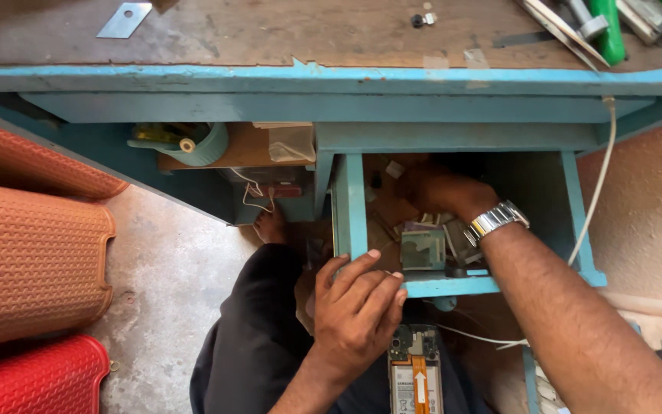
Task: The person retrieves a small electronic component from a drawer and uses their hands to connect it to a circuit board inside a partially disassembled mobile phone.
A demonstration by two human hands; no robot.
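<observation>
A blue wooden drawer (453,286) is pulled out from under a worn workbench (293,73). My left hand (358,307) grips the drawer's front left corner, fingers over its edge. Deep inside the drawer, my right hand (438,192), with a metal wristwatch (496,221), is among small parts and boards; its fingers are hidden in shadow. An opened phone (415,368) with its back off and an orange strip down the middle lies on my lap just below the left hand.
Orange and red plastic stools (32,261) stand at the left on the concrete floor. A white cable (599,192) hangs at the right of the drawer. Green-handled tools (611,31) and a metal piece (124,19) lie on the bench top. A shelf holds a tape roll (193,144).
</observation>
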